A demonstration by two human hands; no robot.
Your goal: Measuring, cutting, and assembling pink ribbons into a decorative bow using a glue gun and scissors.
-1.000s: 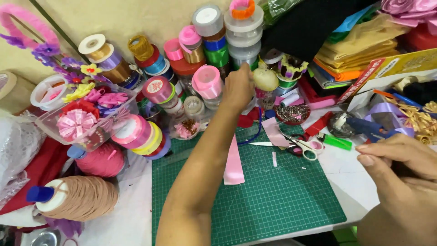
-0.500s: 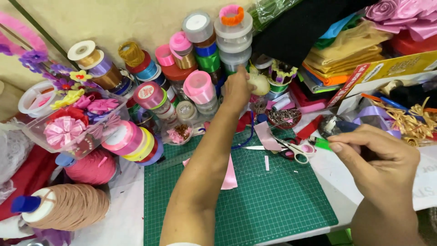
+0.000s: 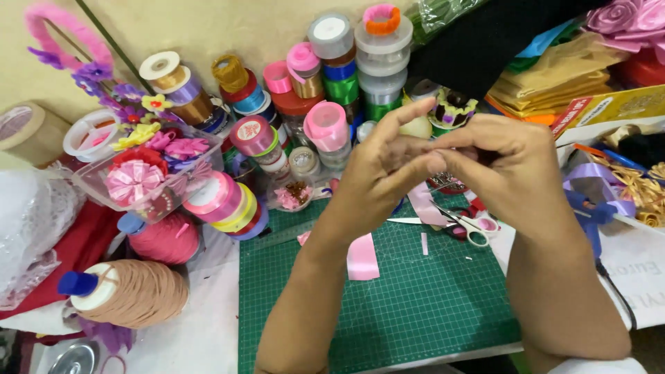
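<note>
Now: left hand [image 3: 377, 173] and right hand [image 3: 509, 170] meet fingertip to fingertip above green cutting mat [image 3: 415, 298], pinched together; held item too small to tell. Pink ribbon strip [image 3: 361, 256] on mat below, scissors [image 3: 460, 225] beside.

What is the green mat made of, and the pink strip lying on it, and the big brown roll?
The green mat looks like matte rubbery plastic with a printed white grid. The pink strip seems to be satin ribbon, since it is smooth with a soft sheen. The brown roll looks like thread or thin cord, wound in fine lines round a white core with a blue cap.
</note>
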